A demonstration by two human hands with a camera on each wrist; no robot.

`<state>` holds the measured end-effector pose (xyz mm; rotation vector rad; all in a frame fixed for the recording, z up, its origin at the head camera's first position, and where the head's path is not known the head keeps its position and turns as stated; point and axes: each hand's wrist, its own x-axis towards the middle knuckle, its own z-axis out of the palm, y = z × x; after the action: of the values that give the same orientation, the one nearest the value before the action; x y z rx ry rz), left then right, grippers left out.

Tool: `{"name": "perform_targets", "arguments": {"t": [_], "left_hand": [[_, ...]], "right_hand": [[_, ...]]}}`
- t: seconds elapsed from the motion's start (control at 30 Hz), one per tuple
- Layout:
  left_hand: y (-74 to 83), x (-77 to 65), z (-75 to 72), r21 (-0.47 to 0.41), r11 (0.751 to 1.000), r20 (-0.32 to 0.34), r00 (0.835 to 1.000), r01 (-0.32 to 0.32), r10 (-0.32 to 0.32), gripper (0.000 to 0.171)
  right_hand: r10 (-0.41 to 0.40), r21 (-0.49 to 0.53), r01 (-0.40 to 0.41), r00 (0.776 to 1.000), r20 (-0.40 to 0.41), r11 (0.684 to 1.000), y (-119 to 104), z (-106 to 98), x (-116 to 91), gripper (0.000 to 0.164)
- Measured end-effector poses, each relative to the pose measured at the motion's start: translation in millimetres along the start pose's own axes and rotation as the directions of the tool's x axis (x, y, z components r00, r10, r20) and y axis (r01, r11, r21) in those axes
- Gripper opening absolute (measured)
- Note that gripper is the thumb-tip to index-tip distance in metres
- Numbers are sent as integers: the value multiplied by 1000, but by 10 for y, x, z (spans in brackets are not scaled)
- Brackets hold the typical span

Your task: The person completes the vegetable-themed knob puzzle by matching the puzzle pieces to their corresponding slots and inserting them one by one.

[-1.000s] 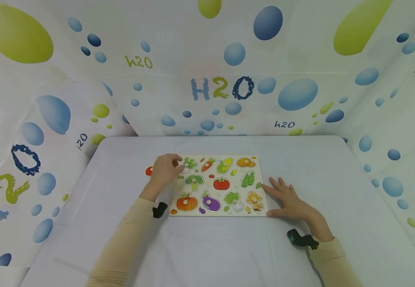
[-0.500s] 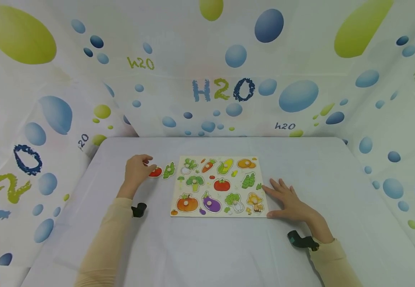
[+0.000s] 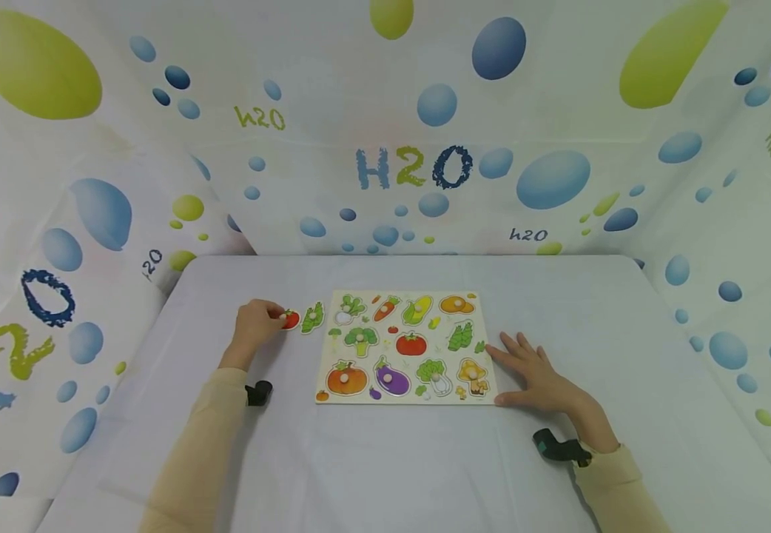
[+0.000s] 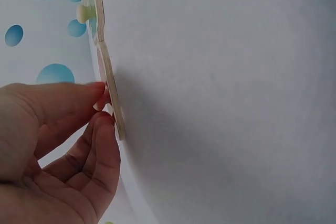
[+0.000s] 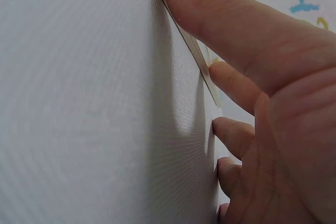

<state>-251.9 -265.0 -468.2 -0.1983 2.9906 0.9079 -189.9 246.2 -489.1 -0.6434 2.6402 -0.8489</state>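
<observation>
My left hand is at the tomato puzzle piece, left of the board. In the left wrist view, thumb and fingertips pinch the small knob on the face of the tomato piece. A green pea-pod-like piece with a knob lies between the tomato piece and the wooden vegetable puzzle board. My right hand lies spread at the board's right edge, thumb and index finger touching it. In the right wrist view, the thumb rests on the board's edge.
On the board sit several knobbed pieces, among them a pumpkin, an eggplant and a corn cob. The tomato picture and green pod picture show no knobs. A white cloth covers the table.
My left hand has moved left from the board's upper left corner to the tomato piece and now pinches its knob. The green piece beside the board has come into view. The right hand has stayed put.
</observation>
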Motion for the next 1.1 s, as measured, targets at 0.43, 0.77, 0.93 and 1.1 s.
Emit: {"name": "perform_targets", "arguments": {"t": [0.43, 0.77, 0.93, 1.1], "left_hand": [[-4, 23, 12, 12, 999, -29, 999, -44, 44, 21], [102, -63, -95, 33, 997, -62, 996, -67, 69, 21], [279, -101, -104, 21, 994, -73, 992, -104, 106, 20], [539, -139, -38, -4, 993, -60, 991, -116, 116, 20]], "right_hand": [[-4, 5, 4, 1000, 3, 1000, 19, -14, 6, 91], [2, 0, -2, 1000, 11, 1000, -9, -21, -1, 90], [-1, 0, 1, 1000, 10, 1000, -8, -28, -1, 90], [2, 3, -2, 1000, 8, 1000, -2, -12, 0, 90]]}}
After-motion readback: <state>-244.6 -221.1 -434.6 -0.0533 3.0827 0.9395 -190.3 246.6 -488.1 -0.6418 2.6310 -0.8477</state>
